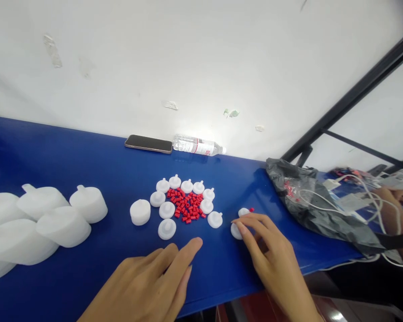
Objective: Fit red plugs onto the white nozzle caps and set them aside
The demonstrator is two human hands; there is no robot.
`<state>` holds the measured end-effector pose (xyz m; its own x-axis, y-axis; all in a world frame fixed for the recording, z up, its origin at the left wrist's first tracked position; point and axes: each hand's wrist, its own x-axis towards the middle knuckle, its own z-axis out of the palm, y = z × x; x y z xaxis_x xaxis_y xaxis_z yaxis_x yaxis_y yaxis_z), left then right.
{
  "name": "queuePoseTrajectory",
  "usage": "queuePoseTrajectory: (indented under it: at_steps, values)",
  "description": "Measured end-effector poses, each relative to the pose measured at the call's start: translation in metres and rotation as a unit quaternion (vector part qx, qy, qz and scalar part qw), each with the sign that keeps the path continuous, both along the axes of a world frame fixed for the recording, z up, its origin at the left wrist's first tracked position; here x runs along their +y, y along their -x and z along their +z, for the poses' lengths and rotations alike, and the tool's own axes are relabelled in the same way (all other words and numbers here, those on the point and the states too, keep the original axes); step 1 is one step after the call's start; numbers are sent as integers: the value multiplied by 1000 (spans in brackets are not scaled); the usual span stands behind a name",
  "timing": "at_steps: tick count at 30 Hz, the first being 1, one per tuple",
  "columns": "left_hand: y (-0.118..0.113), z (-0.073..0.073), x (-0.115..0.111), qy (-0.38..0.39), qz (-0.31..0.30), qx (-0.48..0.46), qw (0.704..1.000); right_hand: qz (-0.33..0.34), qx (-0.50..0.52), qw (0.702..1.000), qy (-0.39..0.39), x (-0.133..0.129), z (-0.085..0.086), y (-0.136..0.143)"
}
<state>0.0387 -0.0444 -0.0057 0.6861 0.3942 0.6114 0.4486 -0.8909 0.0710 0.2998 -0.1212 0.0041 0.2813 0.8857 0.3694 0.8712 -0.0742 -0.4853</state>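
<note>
Bright, even light fills the scene. A glare patch sits on the white wall (pixel 201 67) above the clear plastic bottle (pixel 199 146). Edges bow, and the glossy blue tabletop (pixel 87 170) shows soft reflections.

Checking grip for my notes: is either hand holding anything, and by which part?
Right hand pinches a white cap by its rim; left hand lies flat, holding nothing.

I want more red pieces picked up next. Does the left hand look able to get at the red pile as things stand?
Probably yes. The left hand lies flat on the blue table, just short of the red pile. White caps ring the pile, so it would have to reach over them; nothing taller blocks it.
</note>
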Motion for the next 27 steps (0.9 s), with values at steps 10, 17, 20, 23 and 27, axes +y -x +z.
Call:
queuePoseTrajectory:
  at_steps: [10,17,20,23,27]
  values:
    - [2,0,-1,29,5,-22,999,2,-29,997,-73,15,12,23]
    - [3,-3,-1,20,33,-39,998,25,-76,996,-46,23,15,37]
    - [5,-6,-4,13,56,-64,996,78,-14,995,-53,10,26,52]
    - [9,-8,-5,2,42,-91,995,193,93,976,-34,-1,36,69]
    - [8,-5,0,-18,-24,-110,993,234,136,962,-12,1,33,75]
